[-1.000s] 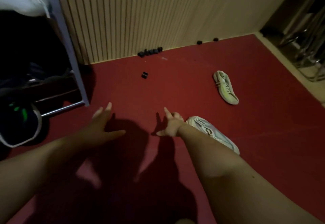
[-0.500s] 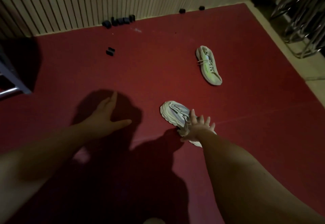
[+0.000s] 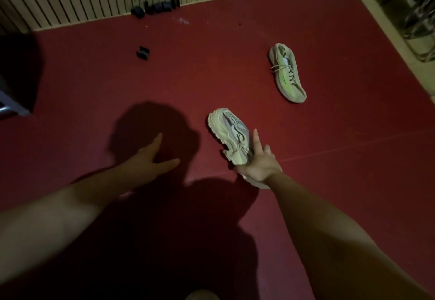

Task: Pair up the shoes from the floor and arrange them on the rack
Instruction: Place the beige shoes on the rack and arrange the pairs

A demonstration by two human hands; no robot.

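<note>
A chunky white sneaker (image 3: 227, 130) with grey side panels lies tipped on its side on the red floor, its sole facing left. My right hand (image 3: 257, 162) grips it at the heel end, thumb under the collar and index finger straight along its side. My left hand (image 3: 153, 158) hovers open over the floor to the left of it, fingers spread and holding nothing. A second, slimmer white shoe (image 3: 288, 73) with a yellow-green panel and loose laces lies farther off to the right. Only a metal corner of the rack (image 3: 10, 109) shows at the left edge.
Several small black blocks (image 3: 155, 8) line the foot of the slatted wall, and one black block (image 3: 142, 53) sits apart on the floor. Metal frames (image 3: 416, 12) stand at the top right beyond the floor's pale border. My shadow darkens the floor in front.
The view swung right, away from the rack. My right hand came down on the chunky sneaker, took hold of its heel end and tipped it onto its side. My left hand stayed open.
</note>
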